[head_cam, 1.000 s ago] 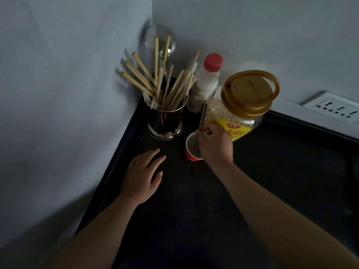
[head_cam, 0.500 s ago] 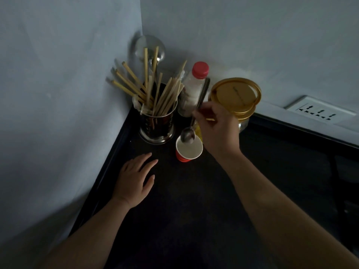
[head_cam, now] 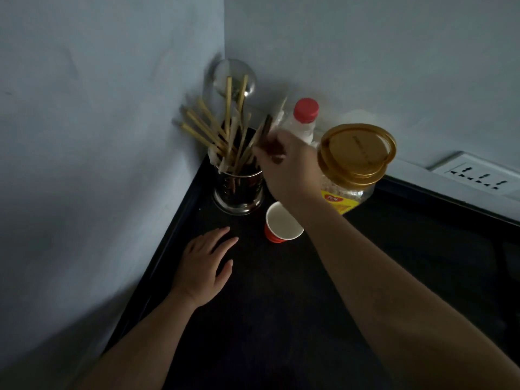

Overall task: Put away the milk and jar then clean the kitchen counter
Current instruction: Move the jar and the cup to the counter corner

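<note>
The right hand has carried the spoon up out of the paper cup and across to the metal utensil holder in the back corner of the worktop; half a second ago the spoon's bowl hung just over the cup. The fingers pinch the dark handle, which is blurred, and the bowl seems already down among the chopsticks. The cup now stands free, white inside, red outside, just in front of the holder. The left hand stays flat and spread on the worktop near its left edge, holding nothing. My reading is that the spoon is being stowed, so the put-away proper has not begun: the milk bottle, red-capped, and the jar with its gold lid both remain against the back wall, the hand partly hiding them. The jar's yellow label carries a small red mark, too small to read; faint embossing on the lid is illegible
</note>
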Demonstrator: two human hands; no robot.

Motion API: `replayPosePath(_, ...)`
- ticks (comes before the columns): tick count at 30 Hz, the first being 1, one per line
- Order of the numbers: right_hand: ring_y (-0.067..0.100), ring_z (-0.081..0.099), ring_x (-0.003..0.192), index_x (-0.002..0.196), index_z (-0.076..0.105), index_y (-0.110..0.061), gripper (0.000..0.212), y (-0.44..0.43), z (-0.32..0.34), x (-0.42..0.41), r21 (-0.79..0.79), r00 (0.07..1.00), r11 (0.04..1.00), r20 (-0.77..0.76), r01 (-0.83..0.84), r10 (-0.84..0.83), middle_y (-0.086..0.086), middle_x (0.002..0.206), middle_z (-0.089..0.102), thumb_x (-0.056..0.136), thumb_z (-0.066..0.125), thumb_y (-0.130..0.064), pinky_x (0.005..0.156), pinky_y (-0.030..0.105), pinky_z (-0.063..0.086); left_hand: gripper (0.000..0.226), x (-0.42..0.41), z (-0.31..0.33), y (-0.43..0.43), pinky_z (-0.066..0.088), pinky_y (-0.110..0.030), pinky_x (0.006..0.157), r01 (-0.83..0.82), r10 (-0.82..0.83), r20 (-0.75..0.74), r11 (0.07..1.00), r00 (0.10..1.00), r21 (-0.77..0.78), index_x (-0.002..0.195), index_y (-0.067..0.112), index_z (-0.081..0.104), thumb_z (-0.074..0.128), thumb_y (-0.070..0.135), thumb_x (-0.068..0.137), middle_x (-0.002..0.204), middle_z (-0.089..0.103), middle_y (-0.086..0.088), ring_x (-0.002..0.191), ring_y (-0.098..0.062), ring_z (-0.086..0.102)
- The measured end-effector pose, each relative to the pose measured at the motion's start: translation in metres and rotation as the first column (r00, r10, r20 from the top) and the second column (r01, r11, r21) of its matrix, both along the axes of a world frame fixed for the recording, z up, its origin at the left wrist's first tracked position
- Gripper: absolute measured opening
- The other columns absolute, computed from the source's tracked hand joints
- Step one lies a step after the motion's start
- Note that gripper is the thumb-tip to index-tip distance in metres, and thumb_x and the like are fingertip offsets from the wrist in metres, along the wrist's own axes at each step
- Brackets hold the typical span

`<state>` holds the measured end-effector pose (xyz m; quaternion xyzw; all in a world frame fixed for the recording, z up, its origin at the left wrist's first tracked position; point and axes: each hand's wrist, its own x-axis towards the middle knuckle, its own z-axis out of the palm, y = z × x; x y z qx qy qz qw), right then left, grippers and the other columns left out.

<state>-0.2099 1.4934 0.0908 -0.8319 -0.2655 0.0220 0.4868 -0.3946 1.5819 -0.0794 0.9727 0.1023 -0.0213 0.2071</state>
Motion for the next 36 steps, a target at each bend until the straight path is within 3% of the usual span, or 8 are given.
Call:
replayPosePath(4, 0.011, 0.06, 0.068, 0.081, 0.064, -0.009, 0.004, -0.001, -0.02, -0.004, -0.059, 0.996, 0.998, 0.084, -0.006, 0.01, 0.002, 0.075, 0.067, 0.08, 0.068, -0.011, 0.06, 0.022, 0.048, 0.048, 0.0, 0.0, 0.001, 0.035, -0.043, 0.106, -0.002, 0.002, 0.006, 1.0, 1.0, -0.015, 0.134, 0.027, 0.048, 0.041, 0.04, 0.089, 0.146, 0.041, 0.001, 0.133, -0.02, 0.04)
replayPosePath(10, 0.0, 0.058, 0.074, 0.089, 0.065, -0.015, 0.008, 0.005, -0.017, -0.002, 0.053, 0.997, 0.997, 0.045, 0.06, -0.062, -0.008, 0.079, 0.065, 0.081, 0.067, -0.015, 0.064, 0.007, 0.045, 0.048, -0.001, 0.001, 0.002, 0.033, -0.041, 0.107, -0.004, 0.004, 0.008, 1.0, 1.0, -0.013, 0.134, 0.027, 0.048, 0.04, 0.042, 0.089, 0.147, 0.04, 0.002, 0.133, -0.019, 0.039)
replayPosePath(17, 0.001, 0.059, 0.074, 0.097, 0.063, -0.016, 0.021, -0.008, -0.023, -0.002, 0.035, 0.993, 0.993, -0.003, 0.116, -0.116, -0.008, 0.083, 0.064, 0.078, 0.071, -0.013, 0.065, 0.01, 0.048, 0.049, 0.001, 0.002, 0.003, 0.029, -0.04, 0.106, 0.008, -0.008, 0.011, 1.0, 1.0, 0.013, 0.134, 0.026, 0.048, 0.039, 0.041, 0.089, 0.146, 0.041, 0.0, 0.133, -0.02, 0.039)
replayPosePath(21, 0.007, 0.057, 0.087, 0.108, 0.059, -0.014, 0.03, -0.024, -0.028, -0.011, -0.107, 0.994, 0.99, -0.055, 0.089, -0.095, -0.002, 0.099, 0.064, 0.081, 0.069, -0.022, 0.068, 0.01, 0.043, 0.05, 0.001, 0.005, 0.001, 0.029, -0.039, 0.106, 0.018, -0.018, -0.005, 0.999, 1.0, 0.029, 0.134, 0.024, 0.048, 0.037, 0.041, 0.089, 0.146, 0.042, -0.003, 0.133, -0.022, 0.039)
replayPosePath(24, 0.013, 0.055, 0.098, 0.115, 0.056, -0.013, 0.036, -0.045, -0.033, -0.02, -0.256, 0.989, 0.964, -0.111, 0.069, -0.1, 0.002, 0.11, 0.061, 0.085, 0.063, -0.033, 0.075, 0.021, 0.04, 0.051, 0.001, 0.008, 0.0, 0.03, -0.04, 0.106, 0.027, -0.027, -0.007, 0.999, 1.0, 0.031, 0.134, 0.02, 0.05, 0.036, 0.039, 0.088, 0.145, 0.043, -0.006, 0.132, -0.025, 0.041)
replayPosePath(30, 0.009, 0.055, 0.094, 0.113, 0.056, -0.02, 0.031, -0.112, -0.04, -0.06, -0.294, 0.964, 0.952, -0.218, 0.081, -0.149, -0.005, 0.107, 0.059, 0.09, 0.051, -0.041, 0.072, 0.021, 0.041, 0.048, 0.007, 0.015, -0.019, 0.026, -0.051, 0.109, -0.083, 0.083, -0.028, 0.996, 0.996, -0.017, 0.135, 0.014, 0.048, 0.056, 0.024, 0.089, 0.149, 0.037, -0.012, 0.138, -0.03, 0.032)
replayPosePath(32, 0.006, 0.054, 0.092, 0.114, 0.056, -0.022, 0.033, -0.136, -0.042, -0.076, -0.32, 0.95, 0.941, -0.244, 0.113, -0.197, -0.007, 0.106, 0.058, 0.091, 0.049, -0.043, 0.07, 0.017, 0.039, 0.053, 0.007, 0.022, -0.031, 0.025, -0.048, 0.112, -0.123, 0.121, -0.083, 0.992, 0.989, -0.022, 0.138, 0.013, 0.043, 0.054, 0.03, 0.09, 0.15, 0.034, -0.013, 0.139, -0.03, 0.028)
replayPosePath(36, 0.0, 0.05, 0.096, 0.121, 0.051, -0.028, 0.037, -0.189, -0.045, -0.116, -0.359, 0.891, 0.918, -0.344, 0.167, -0.297, -0.011, 0.114, 0.056, 0.09, 0.048, -0.046, 0.077, 0.019, 0.039, 0.056, -0.002, 0.044, -0.07, 0.035, -0.038, 0.105, -0.201, 0.187, -0.103, 0.966, 0.977, -0.161, 0.137, 0.014, 0.043, 0.052, 0.041, 0.089, 0.14, 0.047, -0.008, 0.13, -0.024, 0.042)
